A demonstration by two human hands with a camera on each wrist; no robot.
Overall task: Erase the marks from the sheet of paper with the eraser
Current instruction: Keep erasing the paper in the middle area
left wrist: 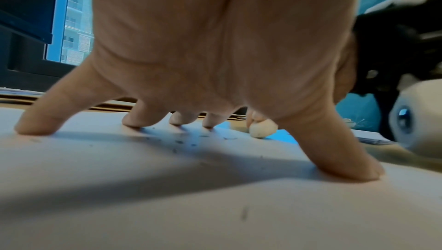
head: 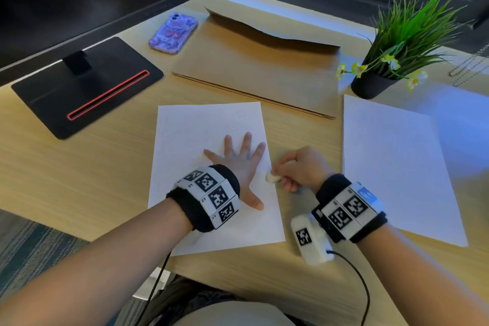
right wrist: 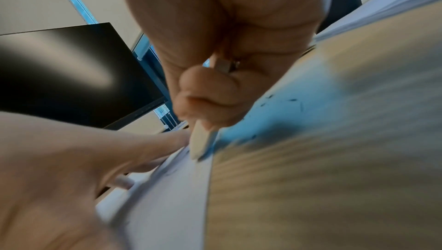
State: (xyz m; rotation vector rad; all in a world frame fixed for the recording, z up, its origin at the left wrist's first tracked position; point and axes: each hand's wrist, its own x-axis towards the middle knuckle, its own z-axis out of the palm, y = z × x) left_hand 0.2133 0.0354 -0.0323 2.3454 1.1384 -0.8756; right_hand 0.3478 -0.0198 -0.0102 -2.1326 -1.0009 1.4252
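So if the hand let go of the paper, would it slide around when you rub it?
Probably. The sheet looks thin and light on a smooth desk, so rubbing could drag or crumple it. That may be why the left hand presses on it with spread fingers while the right hand works the eraser at its edge.

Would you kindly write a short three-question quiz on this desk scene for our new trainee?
1. True or false: the left hand lies flat with spread fingers on the sheet of paper.
2. Which hand pinches the eraser? A) left B) right hand C) neither
3. Fill in: the eraser sits at the sheet's ____ edge.

Key: 1 true; 2 B; 3 right.
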